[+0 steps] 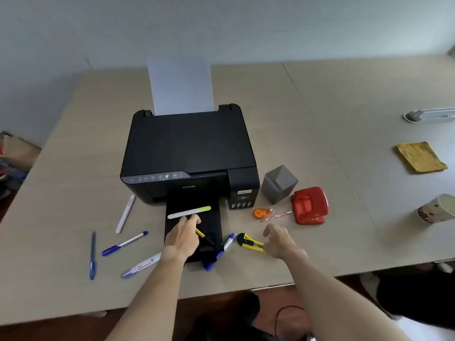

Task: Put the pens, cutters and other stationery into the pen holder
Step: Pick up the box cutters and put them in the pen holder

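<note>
The grey square pen holder (279, 184) stands right of the black printer (189, 148). My left hand (183, 237) lies open over the printer's output tray, fingertips just below a white and green highlighter (189, 212). A yellow and black pen (204, 236) pokes out from under that hand. My right hand (278, 239) hovers with fingers apart at the tail of a yellow cutter (251, 243). A blue marker (230, 239) lies between my hands. To the left lie a white pen (126, 214), two blue pens (124, 243) (92, 254) and a white correction pen (141, 265).
An orange correction tape (262, 213), a pink striped pencil (277, 216) and a red hole punch (310, 205) lie near the holder. A paper cup (437, 208) and a yellow cloth (421, 157) sit at the right. The table's front edge runs just below my forearms.
</note>
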`<state>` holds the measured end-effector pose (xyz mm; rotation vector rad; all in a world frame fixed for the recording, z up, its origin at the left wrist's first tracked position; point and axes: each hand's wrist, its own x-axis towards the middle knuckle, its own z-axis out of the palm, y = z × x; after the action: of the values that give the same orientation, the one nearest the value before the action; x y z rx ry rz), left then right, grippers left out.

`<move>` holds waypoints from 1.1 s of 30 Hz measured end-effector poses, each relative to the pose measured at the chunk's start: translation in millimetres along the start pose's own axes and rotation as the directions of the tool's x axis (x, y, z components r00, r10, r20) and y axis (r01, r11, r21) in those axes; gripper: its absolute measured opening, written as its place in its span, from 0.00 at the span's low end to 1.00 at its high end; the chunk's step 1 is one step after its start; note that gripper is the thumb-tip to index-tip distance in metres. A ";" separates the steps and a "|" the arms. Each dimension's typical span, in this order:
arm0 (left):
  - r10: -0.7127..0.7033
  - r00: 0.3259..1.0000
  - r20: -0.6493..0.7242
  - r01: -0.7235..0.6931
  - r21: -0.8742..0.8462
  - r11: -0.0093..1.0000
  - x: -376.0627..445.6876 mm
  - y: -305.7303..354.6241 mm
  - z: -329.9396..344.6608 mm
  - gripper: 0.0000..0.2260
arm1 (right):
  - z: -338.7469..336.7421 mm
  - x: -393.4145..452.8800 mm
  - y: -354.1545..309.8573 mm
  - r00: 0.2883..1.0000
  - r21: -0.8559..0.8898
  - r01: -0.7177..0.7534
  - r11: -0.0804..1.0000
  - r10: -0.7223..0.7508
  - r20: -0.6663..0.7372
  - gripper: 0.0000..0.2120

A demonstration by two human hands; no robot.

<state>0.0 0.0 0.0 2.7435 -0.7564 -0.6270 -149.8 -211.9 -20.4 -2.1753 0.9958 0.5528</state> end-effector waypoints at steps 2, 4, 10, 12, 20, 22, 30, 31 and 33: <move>0.012 1.000 0.027 -0.012 0.011 1.000 1.0 -2.4 6.3 0.14 | 10.8 1.3 1.7 0.998 -0.097 0.005 0.995 -0.010 -0.057 0.19; 0.028 0.999 0.031 -0.029 0.020 0.999 0.5 -5.8 15.7 0.11 | 24.0 -0.8 4.5 0.996 -0.200 0.022 0.980 -0.040 -0.082 0.18; 0.106 0.993 -0.062 -0.098 0.110 0.989 6.8 -8.1 21.7 0.03 | 35.4 2.2 16.3 0.998 -0.297 0.006 0.955 -0.026 -0.064 0.13; 0.160 0.985 -0.061 -0.147 0.178 0.973 7.7 -6.8 19.5 0.03 | 32.3 1.0 15.8 1.000 -0.289 0.023 0.957 -0.027 -0.008 0.13; 0.339 0.940 0.044 -0.337 -0.037 0.941 12.1 46.1 -16.7 0.10 | -26.6 -0.4 17.9 0.993 -0.163 0.066 0.984 -0.081 -0.085 0.11; 0.353 0.936 0.015 -0.350 -0.093 0.932 14.4 67.0 -25.0 0.12 | -53.2 -0.6 17.5 0.987 -0.144 0.076 0.987 -0.095 -0.129 0.11; 0.452 0.874 -0.180 -0.470 -0.072 0.880 39.5 136.2 -52.9 0.12 | -143.8 2.5 6.4 0.947 -0.215 0.038 0.976 -0.104 -0.305 0.11; 0.451 0.869 -0.205 -0.471 -0.058 0.880 43.7 141.6 -56.2 0.12 | -150.5 5.2 4.5 0.943 -0.227 0.038 0.973 -0.110 -0.313 0.11; 0.447 0.861 -0.244 -0.469 -0.037 0.883 52.5 149.2 -62.9 0.13 | -159.8 10.8 0.3 0.940 -0.247 0.057 0.967 -0.136 -0.314 0.12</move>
<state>4.8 -147.0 85.8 2.3583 -1.2287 -0.2298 -127.9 -333.0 82.2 -2.5736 1.0276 0.2740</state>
